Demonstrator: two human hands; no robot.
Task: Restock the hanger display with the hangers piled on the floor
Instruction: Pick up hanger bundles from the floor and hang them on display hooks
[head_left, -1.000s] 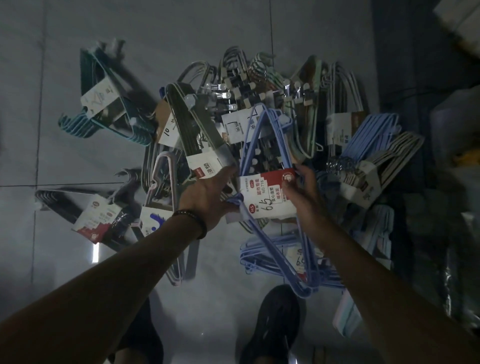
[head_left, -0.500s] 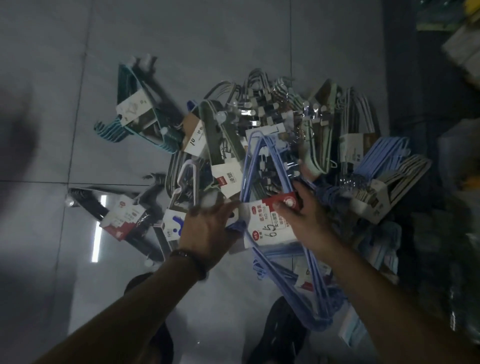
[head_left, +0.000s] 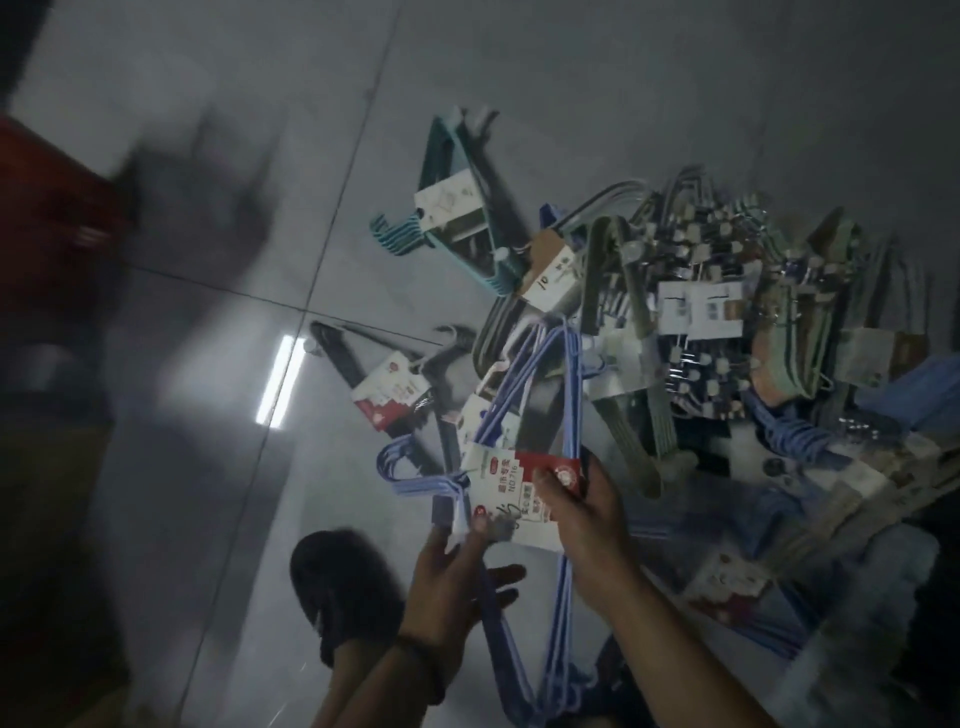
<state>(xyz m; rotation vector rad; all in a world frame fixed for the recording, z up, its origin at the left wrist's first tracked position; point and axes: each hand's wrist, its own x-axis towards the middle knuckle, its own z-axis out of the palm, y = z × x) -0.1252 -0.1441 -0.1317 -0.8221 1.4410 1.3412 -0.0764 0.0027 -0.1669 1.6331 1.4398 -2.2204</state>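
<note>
The right hand (head_left: 587, 525) grips one blue hanger bundle (head_left: 567, 395) by its label, the left hand (head_left: 447, 577) supports it with straight fingers, and nearly the whole pile (head_left: 701, 322) lies on the floor (head_left: 467, 78).

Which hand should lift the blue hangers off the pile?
Right, probably. The right hand grips the blue hanger bundle by its label card. The left hand has spread fingers, only touching the card's bottom edge.

Glossy grey floor and a few things at its edges

The tiled floor (head_left: 218, 156) shows dark grout lines and a bright strip of reflected light (head_left: 280, 379); a blurred red object (head_left: 52, 208) sits at the left edge, and a black shoe (head_left: 343, 587) stands on the tiles near the bottom.
</note>
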